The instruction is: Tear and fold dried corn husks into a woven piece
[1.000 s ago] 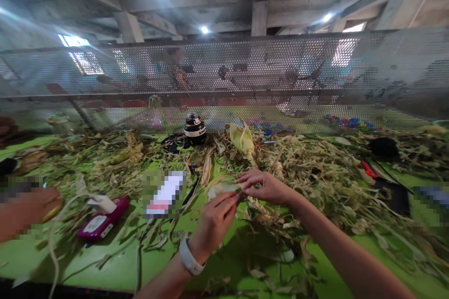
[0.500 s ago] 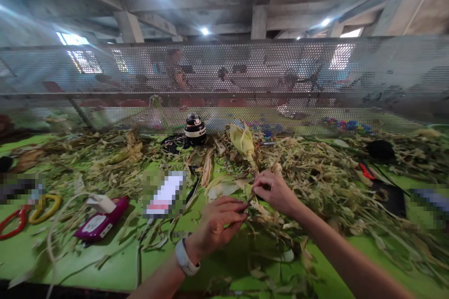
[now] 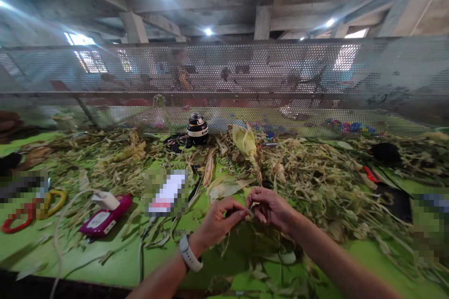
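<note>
Over the green table, my left hand (image 3: 222,218), with a pale watch on its wrist, is closed in a pinch. My right hand (image 3: 271,208) meets it from the right, its fingers also closed. Between the fingertips is a thin greenish strip of leaf, mostly hidden by the fingers. Just beyond the hands lies a pale dried leaf (image 3: 224,188). Farther back, a pale yellow husk-like bud (image 3: 244,141) rests on its brown stalk.
Dried leaf scraps (image 3: 315,177) cover much of the table (image 3: 122,266). A blurred phone (image 3: 168,193), a magenta power strip (image 3: 105,217) with a white plug, and scissors (image 3: 21,217) lie left. A black round container (image 3: 197,128) stands before the perforated metal screen (image 3: 224,70).
My right hand has come down and turned, its fingers now lower and against my left fingertips. My left fingers have drawn from outstretched into a pinch. The view has shifted slightly.
</note>
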Demonstrator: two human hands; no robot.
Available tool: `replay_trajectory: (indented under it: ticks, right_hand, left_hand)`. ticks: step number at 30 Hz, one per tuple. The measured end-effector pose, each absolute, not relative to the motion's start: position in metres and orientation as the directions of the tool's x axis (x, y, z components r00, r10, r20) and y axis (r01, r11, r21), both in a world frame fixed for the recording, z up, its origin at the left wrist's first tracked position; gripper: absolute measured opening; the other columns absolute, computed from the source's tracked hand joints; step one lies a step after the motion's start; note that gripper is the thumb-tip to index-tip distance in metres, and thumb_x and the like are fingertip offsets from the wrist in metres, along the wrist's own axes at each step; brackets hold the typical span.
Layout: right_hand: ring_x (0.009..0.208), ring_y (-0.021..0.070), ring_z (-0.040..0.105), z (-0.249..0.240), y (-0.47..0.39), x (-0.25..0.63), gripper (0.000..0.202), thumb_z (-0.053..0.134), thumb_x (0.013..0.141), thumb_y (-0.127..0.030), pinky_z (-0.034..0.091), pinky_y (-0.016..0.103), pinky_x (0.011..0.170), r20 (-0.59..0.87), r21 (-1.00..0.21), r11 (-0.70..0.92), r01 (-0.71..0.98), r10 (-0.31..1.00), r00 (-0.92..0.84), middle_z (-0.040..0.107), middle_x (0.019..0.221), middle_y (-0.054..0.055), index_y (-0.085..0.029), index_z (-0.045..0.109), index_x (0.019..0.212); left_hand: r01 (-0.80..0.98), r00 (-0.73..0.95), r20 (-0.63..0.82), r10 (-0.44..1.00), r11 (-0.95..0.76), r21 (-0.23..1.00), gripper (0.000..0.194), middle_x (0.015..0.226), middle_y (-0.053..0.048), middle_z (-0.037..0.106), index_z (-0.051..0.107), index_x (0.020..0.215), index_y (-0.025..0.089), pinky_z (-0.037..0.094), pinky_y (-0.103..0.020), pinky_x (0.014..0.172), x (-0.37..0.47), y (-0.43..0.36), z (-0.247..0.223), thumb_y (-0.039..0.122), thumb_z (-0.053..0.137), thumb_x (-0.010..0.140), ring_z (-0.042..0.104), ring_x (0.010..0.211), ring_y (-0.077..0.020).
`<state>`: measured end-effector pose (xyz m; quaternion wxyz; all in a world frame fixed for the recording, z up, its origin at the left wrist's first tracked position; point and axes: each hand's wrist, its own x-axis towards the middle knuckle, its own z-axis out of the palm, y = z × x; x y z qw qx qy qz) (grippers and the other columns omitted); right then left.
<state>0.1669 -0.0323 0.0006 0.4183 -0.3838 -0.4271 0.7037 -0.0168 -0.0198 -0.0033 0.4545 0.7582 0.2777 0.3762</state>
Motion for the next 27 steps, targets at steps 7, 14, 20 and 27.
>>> replay_trajectory:
  ticks: [7, 14, 20, 27]
  right_hand:
    - [0.057, 0.0099, 0.041, 0.017, -0.040, 0.174, 0.009, 0.049, 0.081, -0.023, 0.033, 0.021, 0.052, -0.077, -0.914, 0.119, 0.387, 0.888, -0.454, 0.044, 0.066, -0.004, -0.019, 0.045, 0.075]
    - [0.065, 0.0128, 0.040, 0.020, -0.045, 0.174, 0.011, 0.041, 0.086, -0.016, 0.033, 0.025, 0.062, -0.028, -0.678, 0.352, 0.645, 0.865, -0.501, 0.044, 0.071, -0.002, -0.020, 0.042, 0.076]
    - [0.059, 0.0109, 0.044, 0.011, -0.040, 0.171, 0.014, 0.044, 0.087, -0.029, 0.038, 0.023, 0.056, 0.002, -0.909, 0.195, 0.368, 0.885, -0.465, 0.047, 0.069, -0.002, -0.018, 0.046, 0.078]
    - [0.047, 0.0076, 0.044, 0.013, -0.038, 0.172, 0.025, 0.056, 0.079, -0.043, 0.035, 0.020, 0.046, 0.020, -0.963, 0.100, 0.249, 0.953, -0.303, 0.047, 0.057, -0.006, -0.018, 0.050, 0.075]
  left_hand:
    - [0.130, 0.601, 0.233, 0.765, -0.382, 0.915, 0.026, 0.066, -0.002, 0.060, 0.065, 0.073, 0.012, 0.041, -0.023, 0.063, -0.017, -0.022, 0.000, 0.035, 0.057, 0.082, 0.050, 0.064, -0.0128]
    - [0.168, 0.622, 0.168, 0.765, -0.340, 0.925, 0.025, 0.067, -0.003, 0.064, 0.067, 0.074, 0.012, 0.042, -0.023, 0.061, -0.018, -0.025, -0.008, 0.034, 0.056, 0.081, 0.053, 0.064, -0.0137]
    - [0.218, 0.601, 0.230, 0.765, -0.434, 0.874, 0.018, 0.069, -0.004, 0.068, 0.071, 0.073, 0.015, 0.045, -0.025, 0.065, -0.024, -0.024, -0.003, 0.029, 0.061, 0.078, 0.058, 0.066, -0.0153]
    - [0.222, 0.524, 0.154, 0.838, -0.309, 0.925, 0.029, 0.065, 0.000, 0.062, 0.064, 0.092, 0.013, 0.041, -0.020, 0.053, -0.030, -0.020, -0.003, 0.037, 0.066, 0.075, 0.053, 0.058, -0.0112]
